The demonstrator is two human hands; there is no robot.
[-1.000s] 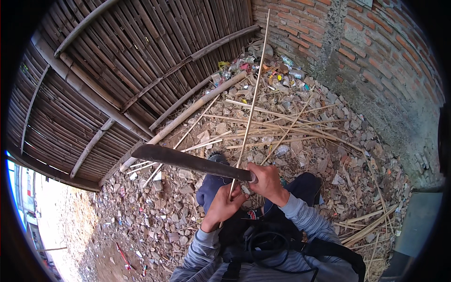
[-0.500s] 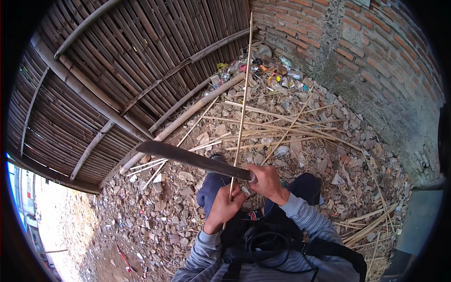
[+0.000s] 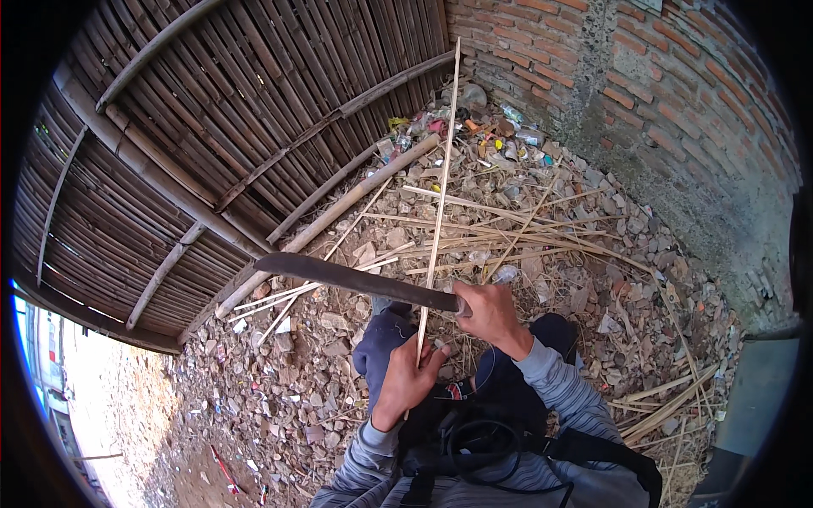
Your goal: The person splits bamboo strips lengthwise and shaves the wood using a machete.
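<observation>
Both arms wear long grey sleeves with fine stripes, snug at the wrists. The hands, left and right, are bare. Dark blue trousers cover the knees. Black straps and a looped black cable lie across the chest.

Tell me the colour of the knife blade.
The blade of the knife in the right hand is dark grey, shown in the head view.

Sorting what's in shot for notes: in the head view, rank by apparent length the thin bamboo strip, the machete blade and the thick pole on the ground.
1. Thin bamboo strip, nearer the camera, so unsure against the pole.
2. Thick pole.
3. Machete blade, clearly shortest.
</observation>
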